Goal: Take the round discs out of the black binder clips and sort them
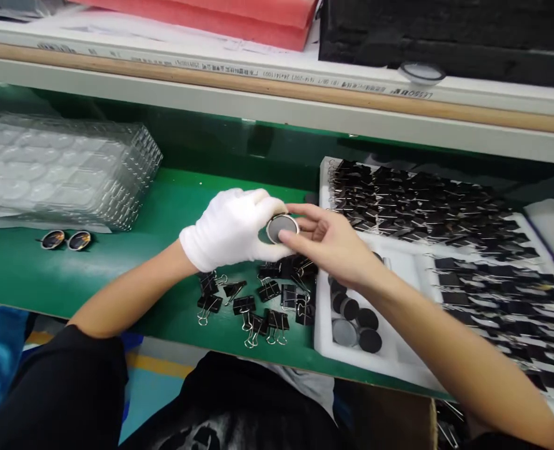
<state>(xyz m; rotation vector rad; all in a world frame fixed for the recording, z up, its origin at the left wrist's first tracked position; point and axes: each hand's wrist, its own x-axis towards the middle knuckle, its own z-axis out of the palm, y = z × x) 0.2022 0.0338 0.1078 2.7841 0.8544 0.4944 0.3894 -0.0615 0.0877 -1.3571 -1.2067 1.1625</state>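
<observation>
My left hand (232, 231), in a white glove, grips a round disc (281, 229) with a grey face and a pale metallic rim by its edge. From the other side my bare right hand (336, 244) holds the same disc, its thumb pressed on the face. Below the hands, several black binder clips (268, 289) with wire handles lie loose on the green bench (174, 312). To the right, a white tray (322, 337) holds several dark round discs (369, 340), partly covered by my right forearm.
Clipped dark pieces (412, 194) fill rows in the white tray. At left are stacked clear plastic trays (56, 169) and two round rimmed pieces (65, 240). A shelf edge (239, 109) crosses above, bearing red sheets (239, 22), a black block (446, 37) and a round piece (421, 73).
</observation>
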